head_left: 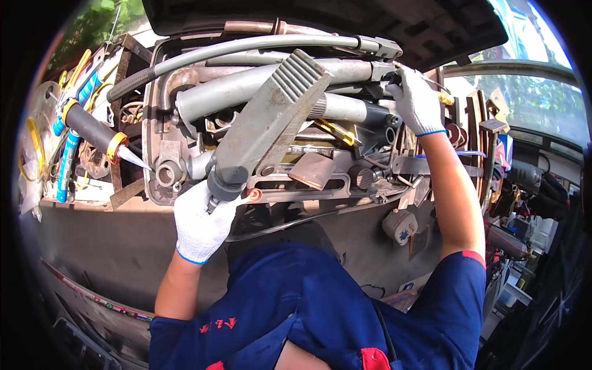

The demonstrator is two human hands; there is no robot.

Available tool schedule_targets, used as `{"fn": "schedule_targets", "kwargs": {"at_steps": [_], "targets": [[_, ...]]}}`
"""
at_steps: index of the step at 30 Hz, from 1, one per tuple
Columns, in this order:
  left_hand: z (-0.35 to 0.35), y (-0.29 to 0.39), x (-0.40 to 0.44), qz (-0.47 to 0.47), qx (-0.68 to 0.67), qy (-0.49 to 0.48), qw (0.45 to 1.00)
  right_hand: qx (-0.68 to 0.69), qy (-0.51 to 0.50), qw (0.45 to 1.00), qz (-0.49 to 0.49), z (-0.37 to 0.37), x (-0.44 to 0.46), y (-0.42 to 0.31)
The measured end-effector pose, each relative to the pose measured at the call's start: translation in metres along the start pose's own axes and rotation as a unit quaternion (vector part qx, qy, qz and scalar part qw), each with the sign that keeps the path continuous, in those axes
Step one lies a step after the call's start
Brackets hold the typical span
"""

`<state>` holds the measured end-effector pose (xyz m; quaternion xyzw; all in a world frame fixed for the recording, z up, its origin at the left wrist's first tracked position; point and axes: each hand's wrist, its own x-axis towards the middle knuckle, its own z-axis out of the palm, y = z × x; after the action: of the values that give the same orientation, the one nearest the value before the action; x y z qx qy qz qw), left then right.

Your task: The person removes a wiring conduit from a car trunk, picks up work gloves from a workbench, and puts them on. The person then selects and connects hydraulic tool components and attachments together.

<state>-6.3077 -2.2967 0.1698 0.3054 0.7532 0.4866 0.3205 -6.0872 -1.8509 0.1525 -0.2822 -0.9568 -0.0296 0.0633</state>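
My left hand [202,223], in a white knit glove, is closed around the round black base of a grey hydraulic spreader [265,117]. The spreader points up and to the right, its ribbed tip uppermost, and covers part of the open tool case [150,123]. My gloved right hand [419,102] is at the case's right end, fingers curled by the dark end fitting of a hand pump [246,89]; what they grip is hidden. A grey hose [259,44] arcs above the pump. Below lie a ram with a black end [345,108] and a square metal plate [312,169].
The dark case lid [345,24] stands raised at the back. On the left lie a caulking gun [92,128] and a blue tube [68,166]. A round tape-measure-like item [399,226] hangs at the bench front. Metal parts and boards crowd the right.
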Motion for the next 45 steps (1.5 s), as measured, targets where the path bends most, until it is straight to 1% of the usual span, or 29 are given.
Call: {"fn": "schedule_targets", "kwargs": {"at_steps": [2,5,6,7,9,10,11,12,13,14,15,16,19,20,21,24,27,28,32,34,35,36,39,40,43,44,45], "targets": [[0.002,-0.003,0.0,-0.012,-0.003,-0.008,1.0,0.0,-0.001,1.0,0.023,-0.006,-0.002,-0.007],[0.004,-0.001,0.002,0.055,0.074,-0.012,0.996,0.023,-0.026,0.997,0.069,-0.019,-0.004,-0.022],[0.008,0.0,0.002,0.066,0.067,-0.006,0.996,0.007,0.007,0.998,0.065,-0.02,-0.009,-0.024],[0.008,-0.001,0.001,0.073,0.082,-0.011,0.994,0.032,0.027,0.996,0.078,-0.033,-0.012,-0.04],[0.011,0.004,-0.001,0.047,0.119,-0.021,0.992,0.206,0.037,0.965,0.156,-0.063,-0.032,-0.081],[0.015,0.009,-0.002,0.079,0.138,-0.005,0.987,0.314,0.013,0.931,0.184,-0.071,-0.049,-0.098],[0.02,0.004,-0.002,0.1,0.144,-0.003,0.985,0.427,-0.039,0.88,0.203,-0.081,-0.067,-0.117],[0.023,0.004,-0.003,0.111,0.164,-0.008,0.98,0.525,-0.086,0.813,0.235,-0.092,-0.086,-0.135],[0.027,0.005,-0.005,0.122,0.184,-0.015,0.975,0.62,-0.157,0.724,0.258,-0.102,-0.104,-0.153],[0.033,0.006,-0.007,0.135,0.188,-0.012,0.973,0.652,-0.225,0.695,0.205,-0.101,-0.124,-0.163],[0.039,0.008,-0.01,0.15,0.19,-0.01,0.97,0.678,-0.259,0.664,0.179,-0.095,-0.136,-0.174],[0.041,0.016,-0.013,0.154,0.217,-0.028,0.964,0.7,-0.294,0.632,0.155,-0.089,-0.149,-0.184],[0.069,0.026,-0.014,0.214,0.169,-0.019,0.962,0.79,-0.257,0.53,0.169,-0.072,-0.166,-0.216],[0.077,0.035,-0.014,0.236,0.154,-0.022,0.959,0.797,-0.254,0.522,0.164,-0.069,-0.165,-0.217],[0.087,0.04,-0.018,0.221,0.15,-0.01,0.964,0.805,-0.251,0.513,0.161,-0.065,-0.163,-0.215],[0.114,0.058,-0.025,0.192,0.126,0.022,0.973,0.821,-0.234,0.483,0.196,-0.064,-0.166,-0.206],[0.135,0.064,-0.031,0.236,0.134,0.061,0.96,0.871,-0.177,0.428,0.162,-0.075,-0.171,-0.192],[0.142,0.071,-0.033,0.247,0.131,0.074,0.957,0.878,-0.171,0.423,0.146,-0.07,-0.173,-0.188],[0.153,0.088,-0.053,0.224,0.163,0.108,0.955,0.855,-0.207,0.47,0.071,-0.073,-0.177,-0.16],[0.156,0.094,-0.063,0.192,0.178,0.107,0.959,0.873,-0.201,0.44,0.068,-0.076,-0.182,-0.159],[0.158,0.098,-0.07,0.174,0.184,0.107,0.961,0.88,-0.2,0.425,0.067,-0.078,-0.185,-0.159],[0.16,0.103,-0.075,0.152,0.183,0.105,0.966,0.878,-0.185,0.434,0.086,-0.079,-0.189,-0.16],[0.166,0.104,-0.085,0.201,0.191,0.119,0.953,0.887,-0.172,0.412,0.116,-0.089,-0.199,-0.162],[0.166,0.101,-0.087,0.226,0.22,0.119,0.941,0.883,-0.158,0.425,0.123,-0.088,-0.202,-0.163],[0.17,0.097,-0.1,0.22,0.257,0.134,0.931,0.874,-0.158,0.439,0.136,-0.091,-0.213,-0.163],[0.17,0.1,-0.111,0.179,0.26,0.133,0.94,0.872,-0.132,0.453,0.126,-0.087,-0.215,-0.164],[0.168,0.09,-0.12,0.146,0.277,0.154,0.937,0.878,-0.15,0.431,0.146,-0.09,-0.219,-0.161]]}}
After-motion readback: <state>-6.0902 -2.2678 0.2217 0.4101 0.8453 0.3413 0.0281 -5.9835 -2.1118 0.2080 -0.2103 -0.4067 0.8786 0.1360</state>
